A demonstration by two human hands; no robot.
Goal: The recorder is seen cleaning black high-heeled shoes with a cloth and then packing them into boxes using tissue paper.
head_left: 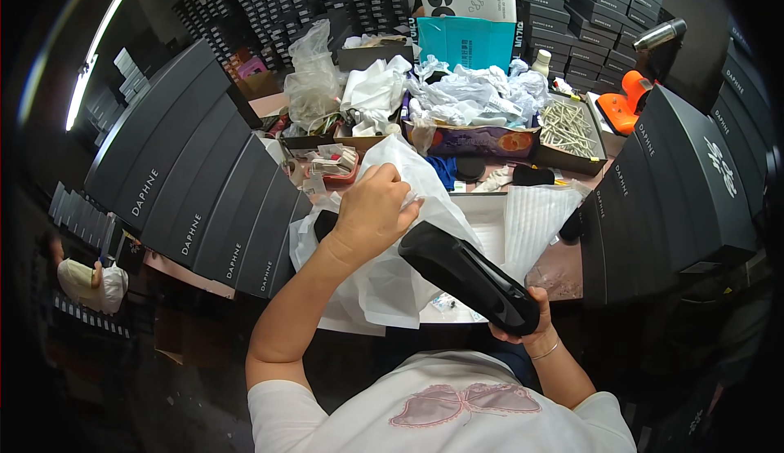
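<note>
My right hand [527,326] grips a black shoe [469,277] by its glossy, rounded end, which is the end nearer my body. The shoe is tilted, with its other end pointing away and to the left. My left hand [371,212] is closed, its fingers pinching a bit of white tissue paper [408,286] just beyond the shoe's far end. That thin, crumpled sheet spreads under my left forearm and behind the shoe. Left of my wrist, a black object [325,223] partly shows among the paper; its kind is hidden.
Stacks of dark shoeboxes stand at left [204,184] and right [670,184]. Behind the paper lies an open white box [482,204] with ribbed white wrapping [539,220]. Farther back are a box of crumpled plastic [482,143], a tray of white sticks [567,131] and an orange tape dispenser [625,110].
</note>
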